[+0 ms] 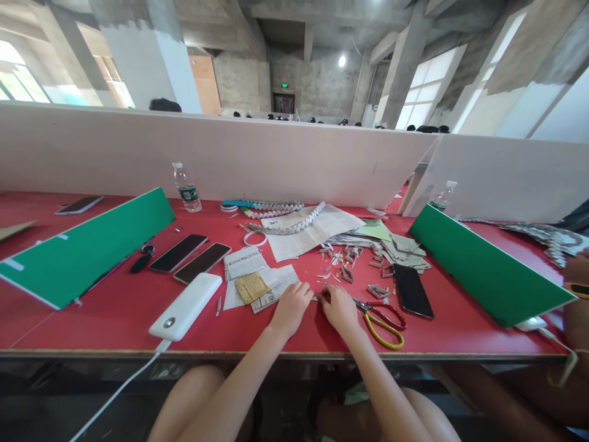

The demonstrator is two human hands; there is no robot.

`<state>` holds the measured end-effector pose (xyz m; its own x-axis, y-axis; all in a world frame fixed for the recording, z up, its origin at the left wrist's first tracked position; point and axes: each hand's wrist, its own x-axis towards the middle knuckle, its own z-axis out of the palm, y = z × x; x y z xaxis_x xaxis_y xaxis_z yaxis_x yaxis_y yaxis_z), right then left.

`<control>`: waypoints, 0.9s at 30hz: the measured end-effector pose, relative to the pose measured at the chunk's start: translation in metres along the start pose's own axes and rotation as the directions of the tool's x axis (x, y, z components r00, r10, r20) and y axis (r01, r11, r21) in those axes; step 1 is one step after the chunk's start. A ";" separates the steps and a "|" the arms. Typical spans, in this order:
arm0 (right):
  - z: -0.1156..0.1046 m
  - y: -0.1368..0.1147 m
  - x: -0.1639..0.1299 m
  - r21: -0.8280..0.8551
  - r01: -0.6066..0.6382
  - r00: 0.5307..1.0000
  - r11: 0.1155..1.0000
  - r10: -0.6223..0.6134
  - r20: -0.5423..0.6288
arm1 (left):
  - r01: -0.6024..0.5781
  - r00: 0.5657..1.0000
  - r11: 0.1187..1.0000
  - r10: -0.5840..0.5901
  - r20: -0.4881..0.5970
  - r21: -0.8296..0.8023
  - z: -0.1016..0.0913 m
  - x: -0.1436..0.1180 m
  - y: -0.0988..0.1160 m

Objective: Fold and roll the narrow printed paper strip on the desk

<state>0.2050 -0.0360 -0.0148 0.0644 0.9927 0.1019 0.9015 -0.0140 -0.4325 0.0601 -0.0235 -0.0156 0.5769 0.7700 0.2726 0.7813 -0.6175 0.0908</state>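
My left hand [293, 306] rests near the table's front edge, fingers closed on a small strip of paper [315, 298]. The other end of that strip is pinched in my right hand [339, 307], whose fingertips are partly hidden. Beside the right hand lie scissors [385, 325] with one red and one yellow handle. Folded paper pieces [347, 273] and thin scraps are scattered just beyond my hands. To the left, printed sheets [243, 264] lie with a yellowish paper stack [251, 287] on top.
Folded paper chains [294, 227] lie behind on newspaper [317, 228]. A white power bank [186, 307], dark phones [202, 263] and a black phone [413, 291] flank the workspace. Green boards [483, 264] stand on both sides. A water bottle [187, 189] is at the partition. Another person's hand [577, 270] shows far right.
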 end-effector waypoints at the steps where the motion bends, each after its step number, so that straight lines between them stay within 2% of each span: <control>1: 0.000 0.000 0.000 0.002 0.003 1.000 1.000 -0.003 -0.003 | -0.016 1.000 1.000 0.016 0.012 -0.001 0.000 -0.002 0.002; 10: 0.000 0.002 0.001 0.031 0.016 1.000 0.999 -0.016 -0.012 | 0.027 0.999 0.989 -0.023 0.032 -0.146 0.004 -0.025 0.004; 14: 0.000 0.002 0.000 0.040 0.011 1.000 0.999 -0.011 0.006 | 0.074 0.997 0.992 -0.070 0.045 -0.099 0.003 -0.032 0.007; 20: -0.003 0.001 -0.003 -0.037 0.019 0.999 0.999 -0.021 -0.048 | 0.123 0.991 0.992 -0.121 0.055 -0.021 -0.002 -0.037 0.012; 27: -0.014 0.011 -0.001 -0.005 -0.021 1.000 1.000 0.021 0.007 | 0.138 0.988 0.990 -0.137 0.064 -0.012 -0.003 -0.036 0.014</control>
<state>0.2208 -0.0386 -0.0072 0.0807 0.9930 0.0866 0.9019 -0.0357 -0.4304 0.0492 -0.0605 -0.0216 0.4781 0.8562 0.1960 0.8508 -0.5068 0.1389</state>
